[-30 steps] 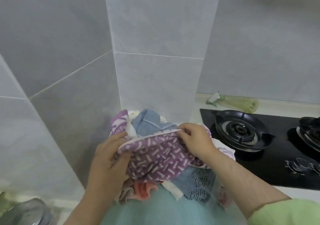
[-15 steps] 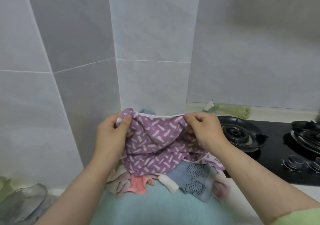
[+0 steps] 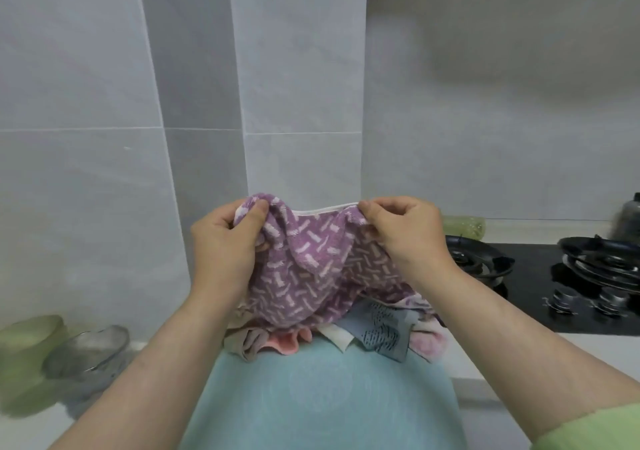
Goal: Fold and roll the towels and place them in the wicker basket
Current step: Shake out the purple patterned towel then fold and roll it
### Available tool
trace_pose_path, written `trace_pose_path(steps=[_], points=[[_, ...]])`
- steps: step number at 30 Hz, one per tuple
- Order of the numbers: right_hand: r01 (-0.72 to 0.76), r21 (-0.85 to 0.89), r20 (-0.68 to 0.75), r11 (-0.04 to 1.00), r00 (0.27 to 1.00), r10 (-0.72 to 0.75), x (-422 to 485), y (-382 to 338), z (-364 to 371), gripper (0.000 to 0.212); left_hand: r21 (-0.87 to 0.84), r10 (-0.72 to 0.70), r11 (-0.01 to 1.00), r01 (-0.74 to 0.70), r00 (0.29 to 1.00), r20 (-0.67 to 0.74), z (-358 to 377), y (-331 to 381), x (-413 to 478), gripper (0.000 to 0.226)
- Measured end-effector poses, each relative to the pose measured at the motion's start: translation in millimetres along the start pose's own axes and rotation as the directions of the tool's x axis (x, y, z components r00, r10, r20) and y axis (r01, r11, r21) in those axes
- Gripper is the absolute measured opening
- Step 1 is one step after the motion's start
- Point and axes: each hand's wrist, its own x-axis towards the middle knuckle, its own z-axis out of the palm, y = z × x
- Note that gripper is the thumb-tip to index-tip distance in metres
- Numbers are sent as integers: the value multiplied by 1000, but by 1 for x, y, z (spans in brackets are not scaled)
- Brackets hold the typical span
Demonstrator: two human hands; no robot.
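Observation:
A purple towel [image 3: 311, 276] with white dashes hangs between my hands above a pile of towels [image 3: 377, 335]. My left hand [image 3: 225, 245] pinches its upper left corner. My right hand [image 3: 405, 231] pinches the white-trimmed top edge at the right. The pile under it holds pink, beige and blue-grey patterned towels. A light blue towel [image 3: 322, 397] lies spread flat on the counter in front of the pile. No wicker basket is in view.
A black gas hob [image 3: 554, 276] with two burners lies at the right. A green bottle [image 3: 464, 226] lies behind it by the wall. A green bowl [image 3: 27, 338] and a clear glass bowl [image 3: 90, 349] sit at the left. Tiled walls stand close behind.
Both hands have lifted the purple towel up off the pile and drawn its top edge out between them. The view has tilted up.

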Motion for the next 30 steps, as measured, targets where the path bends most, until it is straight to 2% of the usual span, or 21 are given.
trace_pose_path(steps=[4, 10, 13, 17, 20, 24, 26, 28, 29, 30], points=[[53, 12, 2, 999, 999, -53, -35, -27, -3, 11, -24, 34, 999, -35, 999, -8, -26, 29, -23, 17], [155, -32, 7, 987, 988, -155, -70, -71, 5, 10, -71, 37, 997, -38, 999, -10, -68, 58, -42, 28], [122, 23, 9, 992, 993, -122, -83, -88, 9, 8, -43, 31, 999, -31, 999, 20, -84, 61, -49, 39], [86, 11, 61, 996, 994, -87, -100, -99, 13, 11, 37, 24, 999, -25, 999, 33, -94, 70, -62, 27], [9, -42, 118, 999, 993, -4, -109, -84, 15, 19, 137, 15, 990, -18, 1000, 22, -99, 63, -70, 29], [-159, -80, 152, 984, 974, 169, -117, -28, 17, 26, 325, -141, 939, 112, 988, 69, -110, 14, -79, 35], [-235, -79, 171, 969, 954, 246, -120, 6, 19, 29, 416, -211, 895, 162, 975, 75, -114, -10, -87, 29], [-300, -139, 220, 944, 920, 324, -126, 40, 22, 29, 466, -287, 863, 198, 949, 129, -115, -30, -98, 12], [-321, -174, 248, 931, 901, 357, -129, 52, 24, 28, 485, -319, 851, 202, 932, 172, -115, -36, -102, 11], [-332, -211, 271, 919, 884, 381, -132, 65, 25, 27, 512, -354, 834, 206, 911, 210, -115, -45, -106, 20]])
